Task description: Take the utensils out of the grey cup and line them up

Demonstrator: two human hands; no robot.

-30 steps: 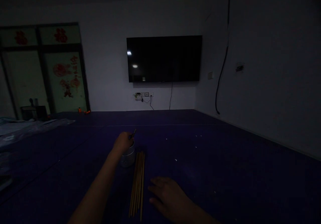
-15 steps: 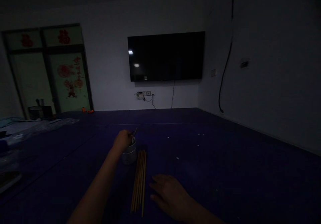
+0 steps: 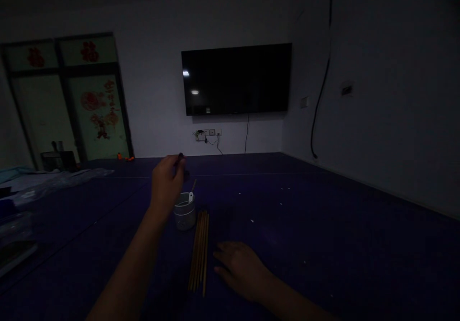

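Note:
My left hand (image 3: 167,177) is raised just above and behind a round grey cup (image 3: 184,218), its fingers pinched on a dark object (image 3: 180,156) whose kind is too dim to make out. A white-ended utensil (image 3: 191,197) with a hole and a thin stick (image 3: 194,185) poke out of the cup. Beside the cup, several wooden chopsticks (image 3: 200,251) lie side by side on the dark blue surface (image 3: 287,244). Just right of them, my right hand (image 3: 239,266) rests palm down with its fingers apart, touching no chopstick.
Small white scraps (image 3: 252,221) are scattered on the right of the surface. Clear plastic wrapping (image 3: 64,182) lies at the left, near a flat dark item (image 3: 17,256). Small orange things (image 3: 129,158) sit at the far edge. A television (image 3: 237,79) hangs on the wall.
My left hand has risen up and away from the cup's mouth, bringing the dark object with it. The right hand and the chopsticks stay about where they were.

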